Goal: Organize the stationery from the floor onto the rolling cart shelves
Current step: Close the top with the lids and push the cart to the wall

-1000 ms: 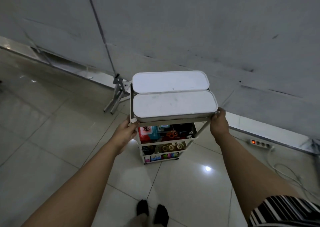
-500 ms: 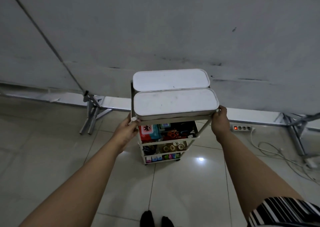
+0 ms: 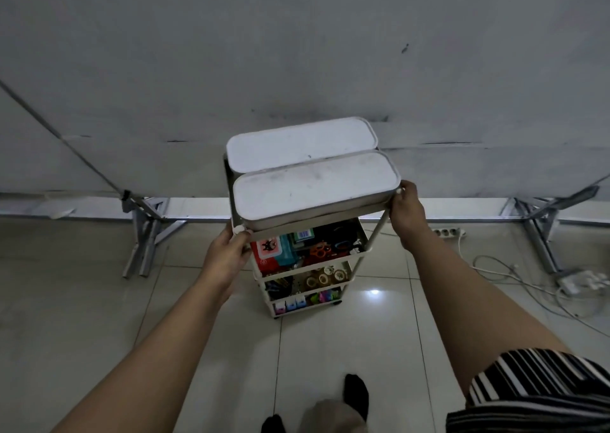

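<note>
Gripping the rolling cart by its top rim with both hands; left hand at 8 o'clock of the top tray, fingers curled round the near-left corner post; right hand at 3 o'clock, fingers wrapped over the near-right corner. Two white lidded boxes side by side on top; stationery packed into the lower shelves; power strip at 3 o'clock on the tiled floor, beside the wall.

The rolling cart now sits skewed in view — its right end is swung up toward the wall, where earlier its top lay level. The right hand rides higher than the left hand, and the power strip and metal stand lie farther right — more cables show.
</note>
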